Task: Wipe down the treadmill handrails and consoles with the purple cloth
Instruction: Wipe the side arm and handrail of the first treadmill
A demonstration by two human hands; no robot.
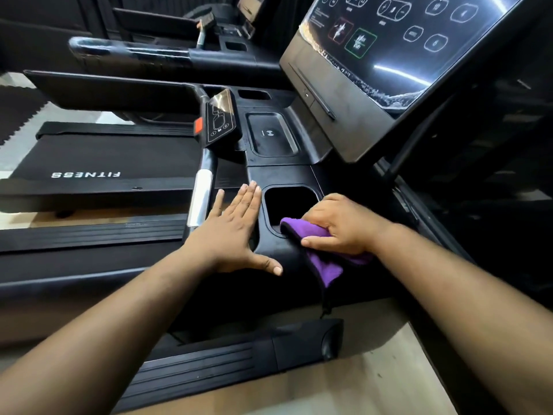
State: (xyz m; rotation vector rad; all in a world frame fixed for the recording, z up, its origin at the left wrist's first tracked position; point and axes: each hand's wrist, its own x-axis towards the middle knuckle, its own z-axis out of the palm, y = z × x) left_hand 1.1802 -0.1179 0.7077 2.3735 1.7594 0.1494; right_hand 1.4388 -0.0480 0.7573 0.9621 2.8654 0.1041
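Observation:
My right hand (341,224) presses the purple cloth (321,259) onto the black console tray (278,175) at the near right rim of a deep cup holder (288,205). A black-edged corner of the cloth hangs over the console's near edge. My left hand (236,232) lies flat with fingers spread on the console surface left of the cup holder, holding nothing. The tilted touchscreen (389,40) rises at the upper right. A silver-and-black handrail grip (201,196) runs just left of my left hand.
A small control pad (220,118) with an orange tab and a shallow charging tray (272,134) sit further along the console. The treadmill belt marked FITNESS (98,166) lies to the left. A second treadmill's handrail (131,50) stands behind. Light wooden floor (359,384) shows below.

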